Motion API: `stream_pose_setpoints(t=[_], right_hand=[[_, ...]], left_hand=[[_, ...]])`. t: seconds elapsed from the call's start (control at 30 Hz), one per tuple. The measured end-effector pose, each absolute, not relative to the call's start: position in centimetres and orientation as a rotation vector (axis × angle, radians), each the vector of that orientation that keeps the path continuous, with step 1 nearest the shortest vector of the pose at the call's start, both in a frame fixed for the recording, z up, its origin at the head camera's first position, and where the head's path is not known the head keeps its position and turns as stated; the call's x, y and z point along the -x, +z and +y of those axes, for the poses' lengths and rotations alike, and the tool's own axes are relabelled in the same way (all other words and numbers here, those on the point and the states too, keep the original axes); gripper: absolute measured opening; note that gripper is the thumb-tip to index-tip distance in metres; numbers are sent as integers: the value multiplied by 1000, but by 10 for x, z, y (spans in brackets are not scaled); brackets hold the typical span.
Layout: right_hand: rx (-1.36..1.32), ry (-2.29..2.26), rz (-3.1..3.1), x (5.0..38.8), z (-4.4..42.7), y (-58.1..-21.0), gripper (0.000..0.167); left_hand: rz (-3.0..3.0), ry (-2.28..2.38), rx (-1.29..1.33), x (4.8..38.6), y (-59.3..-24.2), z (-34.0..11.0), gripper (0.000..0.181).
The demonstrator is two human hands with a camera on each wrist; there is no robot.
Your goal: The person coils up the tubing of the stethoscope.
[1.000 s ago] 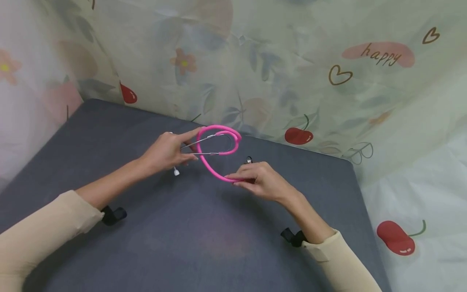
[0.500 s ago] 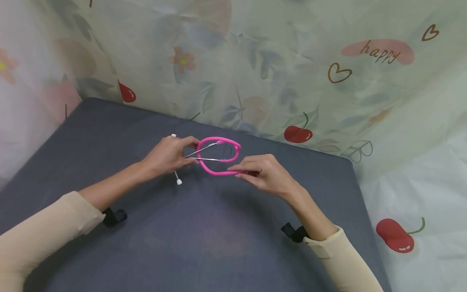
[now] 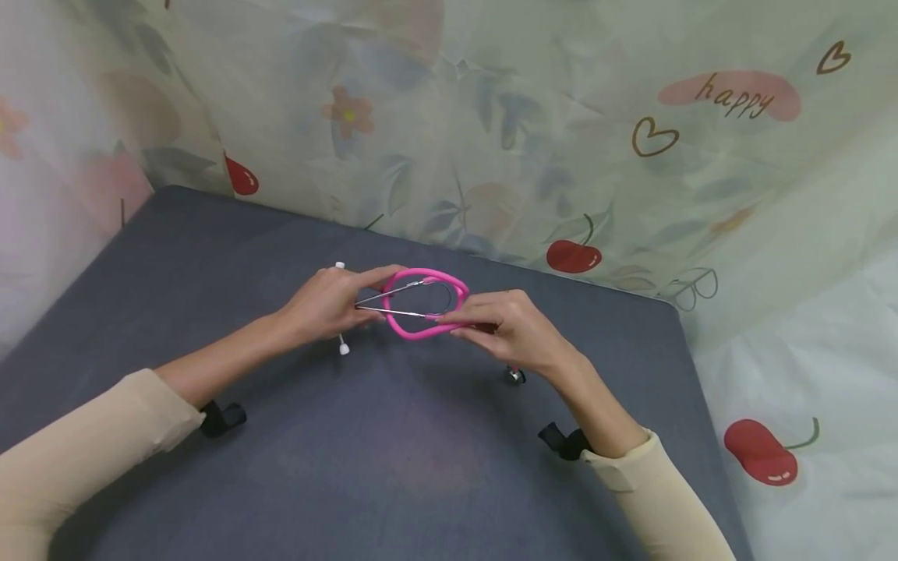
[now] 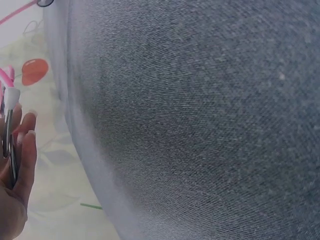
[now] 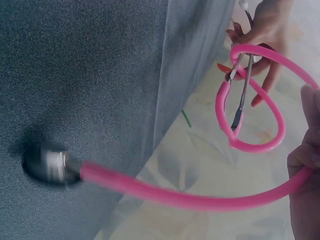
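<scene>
A stethoscope with pink tubing (image 3: 419,336) is held up over the table between my two hands. My left hand (image 3: 323,304) grips its metal ear tubes, and a white ear tip (image 3: 344,350) sticks out below that hand. With thumb and fingers, my right hand (image 3: 517,329) pinches the tubing at the right side of the coiled loop. Past this hand the tubing's free end hangs down, and the metal chest piece (image 3: 515,376) shows beneath it. In the right wrist view the chest piece (image 5: 52,165) is blurred.
The table has a dark grey cloth top (image 3: 421,467). Behind it hangs a pale printed curtain (image 3: 491,117) that meets the back edge. Black straps with small cameras (image 3: 224,418) sit at both wrists.
The left hand has lowered slightly, and the right hand has risen to the tubing loop. The chest piece, first visible beyond the right hand, now dangles on its near side.
</scene>
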State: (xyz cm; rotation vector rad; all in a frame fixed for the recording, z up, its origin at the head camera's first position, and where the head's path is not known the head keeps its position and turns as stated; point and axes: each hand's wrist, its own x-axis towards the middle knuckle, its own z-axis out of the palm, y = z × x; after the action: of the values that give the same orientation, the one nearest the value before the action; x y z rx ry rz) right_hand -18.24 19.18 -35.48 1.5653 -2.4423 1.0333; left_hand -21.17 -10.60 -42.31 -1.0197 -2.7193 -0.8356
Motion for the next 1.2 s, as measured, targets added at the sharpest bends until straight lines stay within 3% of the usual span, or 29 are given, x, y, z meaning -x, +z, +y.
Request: stream_pose_setpoints(t=[0.77,0.87,1.2], right_hand=[[-1472,1254,-2338,201,184,-341,20],[-1461,1271,-2311,206,184,-339,21],[-1427,1371,-2330,218,181,-335,20]], left_hand=[[-2656,-814,1163,206,-428,-102,45],[-2622,-808,1196,204,-428,-101,47],[-2595,-740,1218,204,-428,-100,79]])
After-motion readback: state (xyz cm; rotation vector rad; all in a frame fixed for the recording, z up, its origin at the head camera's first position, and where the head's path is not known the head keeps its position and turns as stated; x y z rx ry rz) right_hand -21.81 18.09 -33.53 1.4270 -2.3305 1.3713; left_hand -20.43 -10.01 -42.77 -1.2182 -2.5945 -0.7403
